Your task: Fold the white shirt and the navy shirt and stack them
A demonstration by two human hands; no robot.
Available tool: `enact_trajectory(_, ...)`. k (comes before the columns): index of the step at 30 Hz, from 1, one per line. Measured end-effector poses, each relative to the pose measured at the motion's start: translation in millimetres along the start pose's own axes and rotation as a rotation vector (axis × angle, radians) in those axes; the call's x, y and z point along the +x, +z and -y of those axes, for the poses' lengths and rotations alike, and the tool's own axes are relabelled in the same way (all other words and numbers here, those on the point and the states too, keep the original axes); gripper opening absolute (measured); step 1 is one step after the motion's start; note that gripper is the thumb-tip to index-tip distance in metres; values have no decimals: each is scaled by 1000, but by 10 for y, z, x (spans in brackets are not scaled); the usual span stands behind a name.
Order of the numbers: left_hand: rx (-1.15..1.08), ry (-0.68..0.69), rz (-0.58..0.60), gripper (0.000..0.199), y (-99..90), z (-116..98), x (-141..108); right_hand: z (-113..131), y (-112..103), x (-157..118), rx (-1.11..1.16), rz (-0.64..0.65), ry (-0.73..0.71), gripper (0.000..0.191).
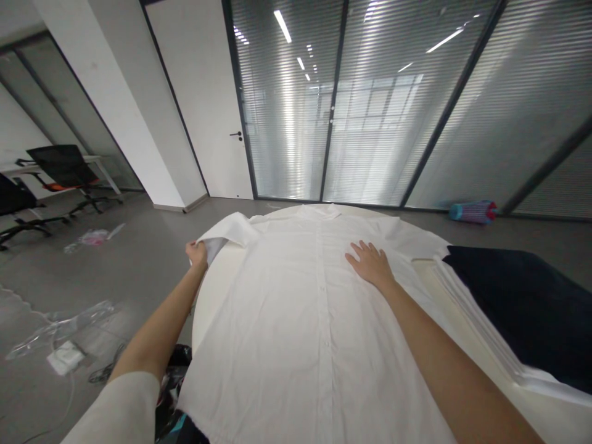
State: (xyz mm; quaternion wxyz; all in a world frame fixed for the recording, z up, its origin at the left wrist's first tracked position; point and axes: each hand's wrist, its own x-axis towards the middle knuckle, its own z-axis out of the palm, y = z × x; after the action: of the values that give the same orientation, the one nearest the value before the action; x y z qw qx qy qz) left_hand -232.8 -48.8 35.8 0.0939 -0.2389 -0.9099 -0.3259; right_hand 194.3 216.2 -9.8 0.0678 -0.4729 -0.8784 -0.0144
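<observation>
A white button-up shirt (287,320) lies spread out, front up, on a round cream table (215,283), its collar at the far edge. My left hand (197,254) is closed on the end of the left-side sleeve and holds it raised past the table's edge. My right hand (371,264) rests on the upper right part of the shirt front, palm down, fingers spread. The other sleeve lies flat to the right.
On the table's right lie folded white cloths (485,327) with a dark navy cloth (522,296) over them. Bags (178,394) stand below the left edge. Plastic wrap and a white power box (66,357) lie on the floor, with office chairs (65,169) beyond.
</observation>
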Motion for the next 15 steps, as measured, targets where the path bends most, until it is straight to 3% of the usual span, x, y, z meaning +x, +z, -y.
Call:
enact_trajectory(2, -70, -31, -125, 34, -36, -184, 181, 2, -4, -7, -8, -6, -3, 62)
enact_trajectory(4, -185, 47, -246, 33, -63, -470, 301, 5, -12, -20, -14, -12, -12, 60)
enact_trajectory(7, -372, 445, -326, 21, -25, -962, 187, 8, -34, -42, -2, -24, -25, 58)
enact_trajectory(9, -378, 762, -218, 15, 69, -1221, -95, 7, -60, -56, 43, -51, -30, 56)
enact_trajectory(11, -295, 1018, 35, 17, 198, -1371, -464, 2, -102, -69, 138, -110, -21, 56)
enact_trajectory(13, -221, 1156, 286, 24, 323, -1416, -823, -7, -154, -81, 262, -180, 24, 57)
enact_trajectory(15, -204, 1174, 391, 30, 412, -1394, -1095, -23, -202, -85, 368, -223, 113, 57)
